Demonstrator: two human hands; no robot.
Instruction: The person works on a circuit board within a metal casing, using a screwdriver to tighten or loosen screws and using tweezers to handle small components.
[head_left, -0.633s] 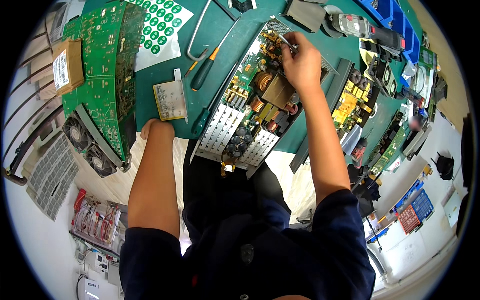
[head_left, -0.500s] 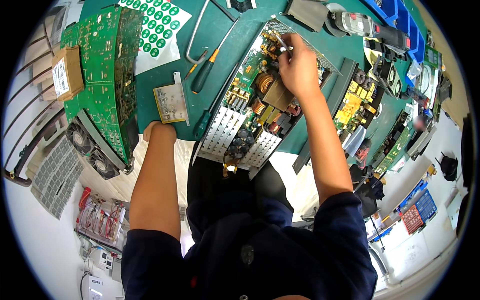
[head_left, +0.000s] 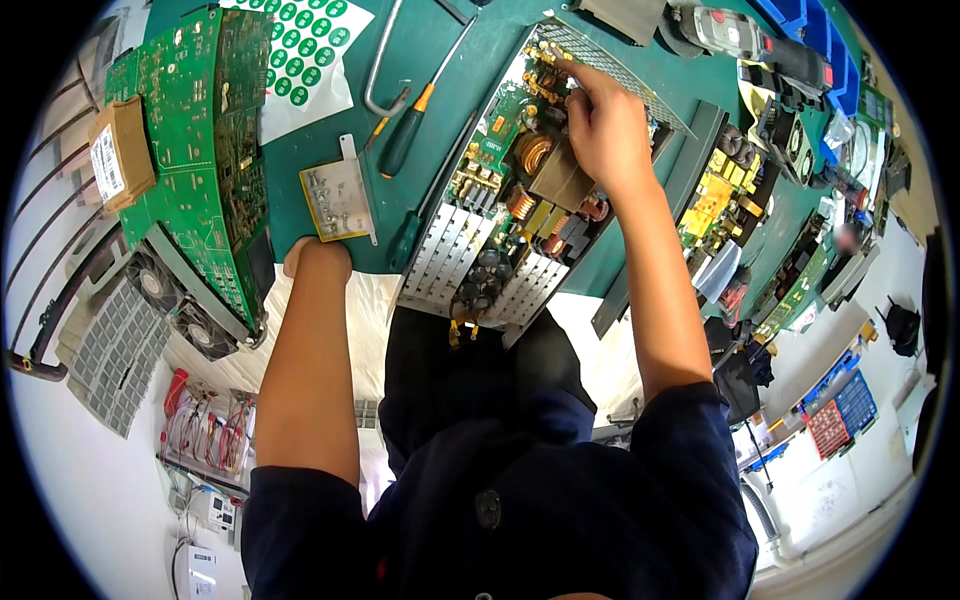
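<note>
My right hand (head_left: 608, 125) is over the far end of an uncovered power supply unit (head_left: 540, 170), which lies tilted at the table's front edge. Its index finger stretches to the small yellow components (head_left: 545, 72) at the board's far corner; the other fingers are curled, and anything within them is hidden. Beside the unit's left side lies a green-handled screwdriver (head_left: 405, 240). At the table edge rests my left hand (head_left: 298, 258), bent at the wrist with its fingers hidden. Just beyond it sits a small yellow-rimmed tray (head_left: 338, 200) of screws with a metal strip along one side.
A large green circuit board (head_left: 180, 140) with a cardboard box (head_left: 122, 155) and fans stands at left. An orange-and-green screwdriver (head_left: 408, 130) and a sticker sheet (head_left: 305, 65) lie beyond the tray. At right are another open unit (head_left: 715, 190), an angle grinder (head_left: 735, 35) and blue bins (head_left: 835, 60).
A grey object showed between my right fingers earlier and is out of sight now. The index finger has straightened toward the board's corner. The view has shifted slightly; my left hand stays at the edge.
</note>
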